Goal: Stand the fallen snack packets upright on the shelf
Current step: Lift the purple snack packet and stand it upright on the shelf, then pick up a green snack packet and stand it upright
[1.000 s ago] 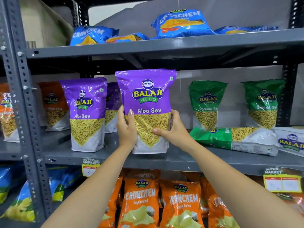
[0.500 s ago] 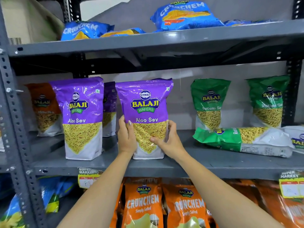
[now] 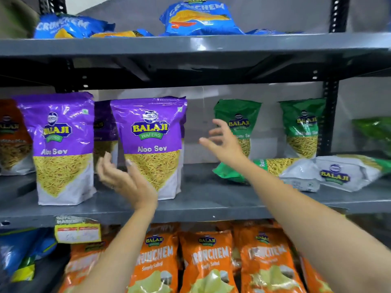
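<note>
A purple Aloo Sev packet (image 3: 151, 142) stands upright on the middle grey shelf (image 3: 203, 199), beside another upright purple packet (image 3: 59, 144). My left hand (image 3: 122, 178) hovers open just in front of its lower left corner, holding nothing. My right hand (image 3: 224, 142) is open with fingers spread, in the gap right of it, in front of an upright green packet (image 3: 239, 121). A green Ratlami Sev packet (image 3: 279, 168) lies flat on the shelf at the right, and a white-backed packet (image 3: 342, 174) lies flat beside it.
A second upright green packet (image 3: 302, 127) stands at the back right by the shelf post (image 3: 328, 121). Blue Crunchem bags (image 3: 203, 17) lie on the top shelf. Orange Crunchem bags (image 3: 207, 261) fill the shelf below. A price tag (image 3: 78, 231) hangs from the shelf edge.
Both hands have let go of the purple Aloo Sev packet, which now stands by itself. My right hand has moved right toward the green packets; my left hand has drawn back.
</note>
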A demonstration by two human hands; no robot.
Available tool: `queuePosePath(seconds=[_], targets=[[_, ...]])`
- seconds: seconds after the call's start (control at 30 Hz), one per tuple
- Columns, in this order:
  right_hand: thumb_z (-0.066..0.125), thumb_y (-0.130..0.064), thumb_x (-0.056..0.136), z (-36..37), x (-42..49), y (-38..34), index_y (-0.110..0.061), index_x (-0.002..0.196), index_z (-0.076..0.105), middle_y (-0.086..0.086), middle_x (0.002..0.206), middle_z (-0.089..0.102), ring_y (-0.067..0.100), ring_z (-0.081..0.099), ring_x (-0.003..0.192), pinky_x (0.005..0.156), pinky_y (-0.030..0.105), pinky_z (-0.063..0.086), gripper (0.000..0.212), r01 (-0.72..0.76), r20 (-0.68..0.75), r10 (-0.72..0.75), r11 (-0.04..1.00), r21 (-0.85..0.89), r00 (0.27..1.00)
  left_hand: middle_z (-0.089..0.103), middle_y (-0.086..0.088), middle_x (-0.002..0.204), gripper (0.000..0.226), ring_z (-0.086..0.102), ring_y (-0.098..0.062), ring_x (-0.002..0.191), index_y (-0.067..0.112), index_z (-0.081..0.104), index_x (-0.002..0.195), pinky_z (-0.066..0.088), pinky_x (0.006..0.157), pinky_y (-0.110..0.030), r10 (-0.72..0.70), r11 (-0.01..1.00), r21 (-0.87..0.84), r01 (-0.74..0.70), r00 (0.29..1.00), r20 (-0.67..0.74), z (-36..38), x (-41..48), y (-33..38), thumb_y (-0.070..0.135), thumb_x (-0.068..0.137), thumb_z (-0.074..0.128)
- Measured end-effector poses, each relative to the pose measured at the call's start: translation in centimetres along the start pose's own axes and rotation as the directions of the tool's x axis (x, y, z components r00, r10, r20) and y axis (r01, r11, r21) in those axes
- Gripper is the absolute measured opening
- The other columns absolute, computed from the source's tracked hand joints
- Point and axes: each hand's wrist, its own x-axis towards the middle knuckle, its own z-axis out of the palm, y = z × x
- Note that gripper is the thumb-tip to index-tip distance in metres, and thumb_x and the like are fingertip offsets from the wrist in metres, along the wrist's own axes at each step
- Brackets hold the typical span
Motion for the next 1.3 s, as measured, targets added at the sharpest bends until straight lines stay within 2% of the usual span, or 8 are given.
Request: queuePosePath(seconds=[0.13,0.23,0.33,0.4,0.63,0.8,0.97,1.3], targets=[[0.067,-0.026,0.086,-9.0,3.9,3.0,-0.010,0.114,0.067,0.005,0.095,0.068,0.020,0.063,0.086,0.084,0.033,0.053,0.032,-0.006,-0.082,-0.034,0.900,-0.436,0.996,0.057,-0.002,0.104,0.018,0.054,-0.022,0.096,0.015,0.054,0.106,0.046,0.093,-0.041,0.096,0.993,-0.097,-0.061,0.904,0.416,1.7,-8.4,4.0,0.020,0.089,0.050],[0.062,-0.021,0.087,-15.0,5.3,7.7,0.003,0.093,0.071,0.022,0.090,0.073,0.036,0.069,0.086,0.074,0.040,0.054,0.027,-0.066,0.009,0.099,0.727,-0.684,0.995,0.071,0.003,0.086,0.013,0.066,-0.021,0.082,0.026,0.063,0.086,0.054,0.079,-0.040,-0.262,0.960,0.267,0.083,0.603,0.753,4.8,-12.5,5.6,0.034,0.084,0.053],[0.057,-0.019,0.086,-18.6,5.8,12.0,0.010,0.083,0.069,0.030,0.088,0.071,0.042,0.069,0.085,0.070,0.040,0.051,0.032,-0.084,0.099,0.271,0.591,-0.803,0.957,0.075,-0.005,0.101,0.045,0.067,-0.031,0.098,0.017,0.069,0.087,0.053,0.088,-0.038,-0.530,0.818,0.570,-0.083,0.278,0.801,8.1,-15.0,6.8,0.053,0.079,0.043],[0.052,-0.024,0.093,-19.0,5.2,12.8,0.005,0.101,0.070,0.024,0.109,0.071,0.035,0.066,0.100,0.086,0.039,0.050,0.035,-0.069,0.178,0.386,0.546,-0.835,0.905,0.070,-0.007,0.116,0.064,0.062,-0.032,0.110,0.015,0.068,0.107,0.048,0.094,-0.037,-0.612,0.750,0.644,-0.150,0.213,0.762,10.1,-16.0,7.4,0.063,0.082,0.035],[0.031,-0.027,0.105,-17.7,4.1,11.9,-0.004,0.139,0.047,0.017,0.151,0.043,0.032,0.043,0.136,0.112,0.036,0.031,0.045,-0.111,0.274,0.630,0.502,-0.858,0.727,0.067,-0.011,0.119,0.071,0.059,-0.030,0.114,0.009,0.061,0.121,0.040,0.084,-0.035,-0.691,0.627,0.759,-0.174,0.326,0.645,13.3,-17.7,8.0,0.058,0.095,0.017],[0.039,-0.023,0.100,-17.8,3.1,10.8,-0.007,0.132,0.055,0.015,0.142,0.052,0.031,0.050,0.129,0.109,0.040,0.039,0.040,-0.138,0.286,0.624,0.542,-0.829,0.727,0.068,-0.006,0.113,0.042,0.061,-0.028,0.101,0.012,0.058,0.116,0.051,0.095,-0.041,-0.811,0.581,0.686,0.438,0.232,0.538,14.1,-17.8,8.6,0.034,0.089,0.034],[0.039,-0.024,0.102,-17.3,1.8,9.1,-0.003,0.128,0.056,0.016,0.138,0.056,0.029,0.055,0.124,0.105,0.039,0.043,0.038,-0.172,0.296,0.604,0.596,-0.784,0.740,0.063,-0.008,0.116,0.036,0.062,-0.030,0.103,0.006,0.055,0.123,0.050,0.098,-0.046,-0.883,0.238,0.241,0.941,0.106,0.458,13.8,-17.3,9.9,0.011,0.090,0.040],[0.037,-0.043,0.102,-16.9,-3.6,4.7,-0.008,0.130,0.053,0.019,0.126,0.061,0.031,0.059,0.111,0.088,0.035,0.044,0.048,-0.306,0.108,0.389,0.843,-0.443,0.915,0.051,-0.019,0.140,0.038,0.052,-0.037,0.124,0.001,0.042,0.136,0.039,0.100,-0.038,-0.805,0.553,0.046,0.832,0.519,0.288,14.1,-14.2,13.3,0.016,0.103,0.030]])
